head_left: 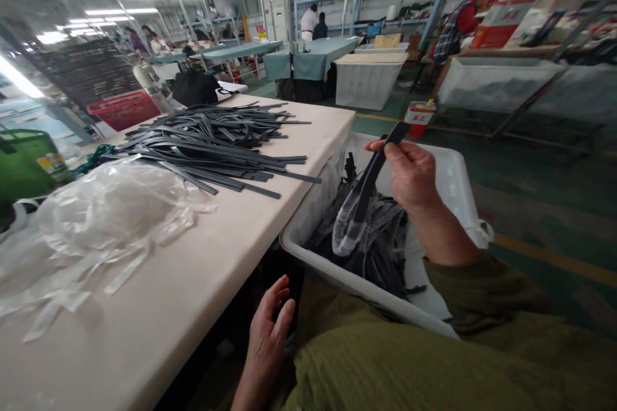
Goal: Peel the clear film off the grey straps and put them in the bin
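Note:
Pinched between thumb and fingers of my right hand (413, 170) is a dark fabric strip (367, 187). The strip hangs in a loop, and its lower bend looks whitish and translucent. Below it stands a white plastic bin (457, 173) holding a heap of dark strips (385, 250). My left hand (272, 327) is beside the table edge, near the bin's front corner, with fingers slightly curled, thumb apart and nothing in it. On the table (231, 250) lies a large pile of dark grey strips (216, 141), their ends pointing toward the bin.
Crumpled clear plastic (120, 212) with white strips covers the table's left part. A green bag (29, 164), a red basket (124, 109) and a black bag (195, 87) sit beyond. Across the aisle are a white bin (369, 80), a red-and-white box (419, 117) and a co-worker (465, 22).

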Demonstrator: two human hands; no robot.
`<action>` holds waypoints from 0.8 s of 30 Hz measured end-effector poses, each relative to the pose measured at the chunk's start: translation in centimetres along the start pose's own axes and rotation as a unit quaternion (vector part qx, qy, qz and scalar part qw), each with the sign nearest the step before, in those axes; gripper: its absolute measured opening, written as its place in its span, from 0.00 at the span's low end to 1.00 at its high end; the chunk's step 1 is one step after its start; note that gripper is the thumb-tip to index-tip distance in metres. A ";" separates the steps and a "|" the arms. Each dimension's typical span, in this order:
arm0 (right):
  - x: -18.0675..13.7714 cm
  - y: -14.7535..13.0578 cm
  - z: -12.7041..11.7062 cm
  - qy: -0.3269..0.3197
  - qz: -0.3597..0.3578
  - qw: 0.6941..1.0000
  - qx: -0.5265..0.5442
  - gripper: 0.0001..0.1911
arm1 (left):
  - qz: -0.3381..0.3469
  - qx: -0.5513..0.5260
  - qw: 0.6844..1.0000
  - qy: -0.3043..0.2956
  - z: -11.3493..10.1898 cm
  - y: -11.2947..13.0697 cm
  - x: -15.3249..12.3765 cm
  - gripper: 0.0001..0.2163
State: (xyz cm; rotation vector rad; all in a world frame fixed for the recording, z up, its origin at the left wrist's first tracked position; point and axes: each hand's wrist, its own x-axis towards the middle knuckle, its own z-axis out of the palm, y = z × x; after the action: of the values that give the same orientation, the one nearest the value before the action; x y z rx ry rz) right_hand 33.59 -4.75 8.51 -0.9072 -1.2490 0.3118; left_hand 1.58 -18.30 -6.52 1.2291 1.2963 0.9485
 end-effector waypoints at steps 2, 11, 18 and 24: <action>0.5 1.8 -1.5 -0.008 -0.005 0.999 -0.054 0.13 | -0.001 -0.003 1.000 0.004 -0.1 -0.6 0.0 0.23; -8.0 7.6 -2.4 -0.278 0.063 0.911 -0.299 0.25 | -0.029 0.017 0.999 -0.012 -0.7 -2.0 -0.4 0.26; -9.8 8.5 2.0 -0.333 0.049 0.909 -0.246 0.18 | -0.045 -0.002 0.999 -0.022 0.0 -2.6 -0.9 0.24; -6.9 9.6 10.2 -0.353 -0.009 0.918 -0.179 0.18 | -0.007 0.041 0.999 -0.020 0.2 -4.4 0.3 0.24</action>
State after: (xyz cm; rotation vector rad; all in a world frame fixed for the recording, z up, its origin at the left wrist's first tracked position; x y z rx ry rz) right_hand 24.55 1.05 -2.87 -1.1421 -2.0291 0.4244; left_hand 1.23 -18.69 -10.90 1.2945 1.3217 0.8632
